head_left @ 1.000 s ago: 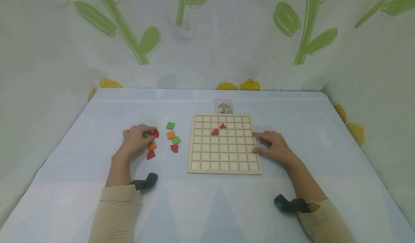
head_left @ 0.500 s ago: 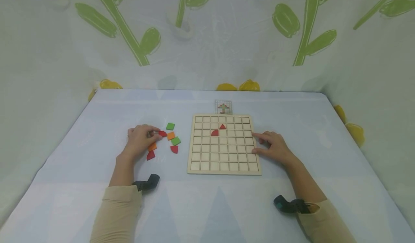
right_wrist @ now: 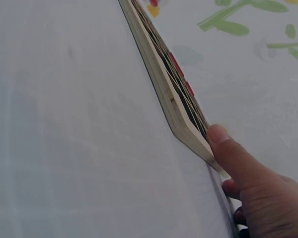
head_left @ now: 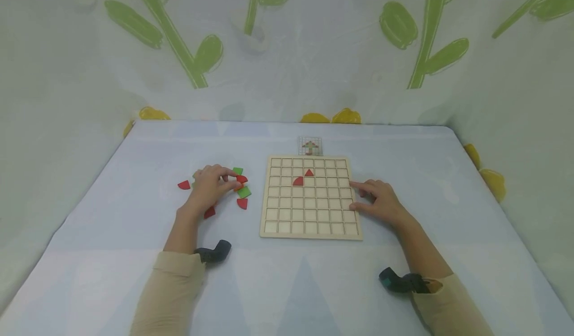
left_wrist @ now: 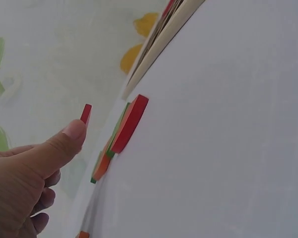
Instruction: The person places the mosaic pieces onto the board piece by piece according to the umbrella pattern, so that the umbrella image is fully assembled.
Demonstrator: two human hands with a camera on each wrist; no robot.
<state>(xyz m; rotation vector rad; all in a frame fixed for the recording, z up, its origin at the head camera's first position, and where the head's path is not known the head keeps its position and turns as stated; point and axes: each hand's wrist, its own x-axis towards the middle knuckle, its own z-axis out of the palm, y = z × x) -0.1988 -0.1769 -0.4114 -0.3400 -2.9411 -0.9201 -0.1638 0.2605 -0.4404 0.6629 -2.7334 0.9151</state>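
My left hand [head_left: 210, 185] pinches a red quarter-circle tile [head_left: 242, 179] between thumb and fingertips. In the left wrist view the tile [left_wrist: 86, 113] stands up past the thumb, raised above the loose tiles. Below it in the head view lie a green tile [head_left: 244, 192] and another red quarter-circle [head_left: 242, 204]; an orange tile is mostly hidden by the fingers. At the wooden grid board [head_left: 310, 230], my right hand [head_left: 380, 202] touches the right edge with its index finger and thumb extended. A red triangle [head_left: 309, 173] and a red quarter-circle [head_left: 298, 181] sit in the board's cells.
A small pattern card [head_left: 310, 146] lies at the board's far edge. More tiles lie around my left hand: a red one [head_left: 184, 185] to its left, another red one [head_left: 209, 212] near the wrist, a green one [head_left: 238, 170] beyond the fingertips. Patterned cloth hangs behind the table.
My left hand has carried the red quarter-circle right, over the right-hand group of tiles. Another red tile at the left has come into view from behind the hand. My right hand stays put.
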